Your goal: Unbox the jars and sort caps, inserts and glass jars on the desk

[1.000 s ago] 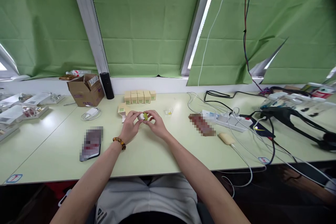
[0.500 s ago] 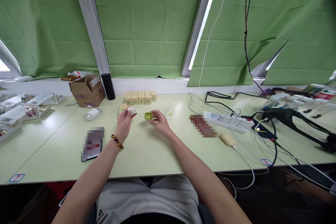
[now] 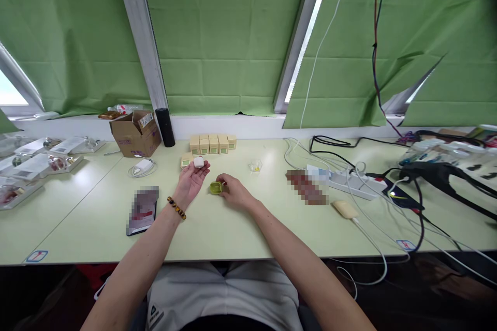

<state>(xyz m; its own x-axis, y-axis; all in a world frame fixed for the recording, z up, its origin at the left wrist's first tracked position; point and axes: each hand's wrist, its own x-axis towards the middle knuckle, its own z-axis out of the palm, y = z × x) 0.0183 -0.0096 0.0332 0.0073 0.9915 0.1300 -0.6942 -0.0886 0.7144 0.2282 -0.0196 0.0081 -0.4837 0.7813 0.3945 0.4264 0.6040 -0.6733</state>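
My left hand [image 3: 191, 181] lies palm up, with a small white rounded case [image 3: 199, 162] resting on its fingers. My right hand [image 3: 232, 190] pinches the edge of a small green hollow cover [image 3: 216, 187], low over the table and tipped so its inside shows. A gap separates the two hands. Just behind my left hand is a single small cardboard box [image 3: 186, 159] with a green label. Farther back stands a row of similar boxes [image 3: 213, 144]. To the right of my hands sits a clear little container [image 3: 255, 166] with something yellow in it.
A phone [image 3: 143, 210] lies left of my left forearm. An open carton [image 3: 135, 134] and a black cylinder [image 3: 165, 127] stand at the back left. On the right are a power strip [image 3: 355, 184], tangled cables and a beige mouse-like device [image 3: 345, 209].
My left hand has turned palm up and opened out under the white case. My right hand has lowered the green cover towards me and tipped it. The camera view has shifted slightly.
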